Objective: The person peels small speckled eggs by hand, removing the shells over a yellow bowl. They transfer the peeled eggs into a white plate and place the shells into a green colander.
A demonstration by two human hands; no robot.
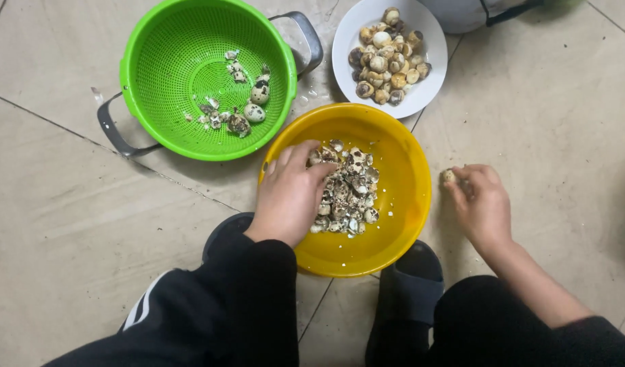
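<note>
My left hand (290, 194) reaches into a yellow bowl (401, 204), its fingers on a heap of speckled quail egg shells (346, 190). Whether it grips any shell is hidden. My right hand (481, 204) hovers over the floor to the right of the bowl and pinches a small quail egg (449, 176) at its fingertips. A green colander (170, 54) at the upper left holds a few speckled eggs and shell bits. A white plate (426, 41) behind the yellow bowl is piled with several brownish peeled eggs.
The colander sits in a grey-handled pot (311, 37). My knees in black trousers and two dark slippers (407, 285) lie along the lower edge. A white rounded object (462, 13) stands at the top. The floor is beige tile with grout lines.
</note>
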